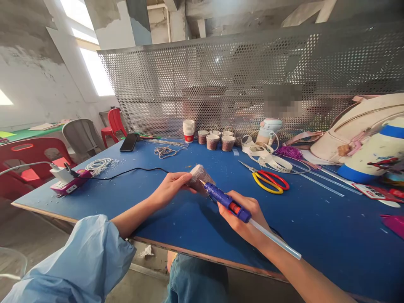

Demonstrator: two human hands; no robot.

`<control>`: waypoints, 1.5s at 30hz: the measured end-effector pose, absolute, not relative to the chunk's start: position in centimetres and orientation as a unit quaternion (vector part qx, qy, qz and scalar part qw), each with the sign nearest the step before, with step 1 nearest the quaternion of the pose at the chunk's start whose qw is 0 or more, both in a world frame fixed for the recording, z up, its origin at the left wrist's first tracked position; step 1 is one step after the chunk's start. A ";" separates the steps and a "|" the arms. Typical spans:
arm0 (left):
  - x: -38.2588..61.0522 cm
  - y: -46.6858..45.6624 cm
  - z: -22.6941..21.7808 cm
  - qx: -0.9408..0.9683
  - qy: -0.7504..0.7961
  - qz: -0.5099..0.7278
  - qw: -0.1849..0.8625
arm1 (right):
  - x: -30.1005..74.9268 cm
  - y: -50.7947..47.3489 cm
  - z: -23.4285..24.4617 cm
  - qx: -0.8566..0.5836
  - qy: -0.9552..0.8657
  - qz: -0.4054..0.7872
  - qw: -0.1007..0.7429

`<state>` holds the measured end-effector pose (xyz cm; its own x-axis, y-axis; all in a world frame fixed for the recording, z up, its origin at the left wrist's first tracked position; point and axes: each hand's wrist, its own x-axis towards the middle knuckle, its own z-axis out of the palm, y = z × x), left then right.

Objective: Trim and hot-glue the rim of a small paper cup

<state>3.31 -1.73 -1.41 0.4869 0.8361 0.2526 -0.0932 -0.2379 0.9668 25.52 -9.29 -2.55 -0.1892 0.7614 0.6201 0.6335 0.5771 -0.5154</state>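
My left hand (174, 185) grips a small paper cup (198, 174) that is tipped on its side above the table. Brownish cord appears to wrap the cup's wall. Closed around a purple hot glue gun (225, 201) is my right hand (244, 212). The gun's nozzle points at the cup's side, touching it or very close. From the gun's rear a long clear glue stick (274, 239) sticks out over my right wrist. Fingers partly hide both the cup and the gun's handle.
Several wrapped cups (212, 142) stand at the back beside a stack of paper cups (188, 131). Scissors (267, 179) lie right of my hands, near white ribbon (268, 158). A black cord runs left to a power strip (71, 183). A phone (128, 142) rests back left.
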 end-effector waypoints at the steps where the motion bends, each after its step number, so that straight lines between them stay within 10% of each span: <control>1: 3.3 -1.8 -1.4 0.664 0.278 0.420 0.552 | 25.5 -9.3 -2.6 -0.455 -0.767 0.074 0.447; 45: 3.7 -2.6 -0.9 0.709 0.319 0.419 0.469 | 25.7 -9.1 -3.5 -0.428 -0.804 -0.095 0.401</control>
